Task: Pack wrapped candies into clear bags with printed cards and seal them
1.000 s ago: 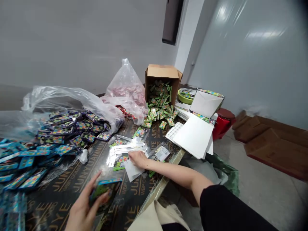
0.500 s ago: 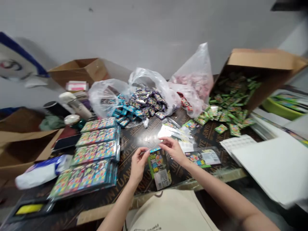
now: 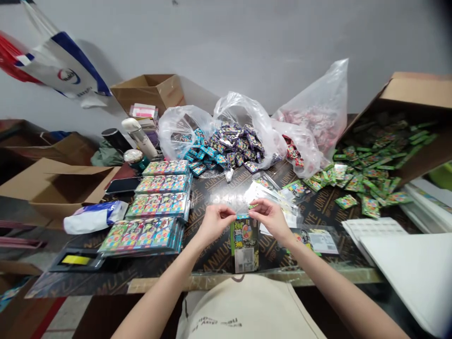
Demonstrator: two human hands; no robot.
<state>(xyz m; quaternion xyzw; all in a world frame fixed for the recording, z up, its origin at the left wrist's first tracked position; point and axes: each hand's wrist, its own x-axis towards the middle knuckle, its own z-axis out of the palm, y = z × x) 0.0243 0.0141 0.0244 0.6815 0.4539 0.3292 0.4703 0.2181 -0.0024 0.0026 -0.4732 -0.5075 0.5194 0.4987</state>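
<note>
Both hands meet over the dark table (image 3: 212, 275), pinching the top of a clear sleeve with a colourful card pack (image 3: 244, 244) inside it. My left hand (image 3: 214, 222) grips the sleeve's upper left corner, fingers closed. My right hand (image 3: 269, 218) pinches the upper right corner. The pack hangs upright between them, near the table's front edge. Loose clear sleeves (image 3: 268, 192) lie just behind my hands. Another filled sleeve (image 3: 312, 240) lies flat to the right of my right wrist.
Rows of stacked packs (image 3: 155, 216) fill the left of the table. Clear bags (image 3: 229, 141) of small packets stand behind. A tipped cardboard box (image 3: 409, 117) spills green packets (image 3: 353, 183) at right. White sheets (image 3: 413, 263) lie at the right edge; open boxes (image 3: 60, 183) and bottles at left.
The view swung left and settled over the table. My right hand left the loose sleeves and joined my left hand, and both now hold the pack by its sleeve top, nearer the front edge.
</note>
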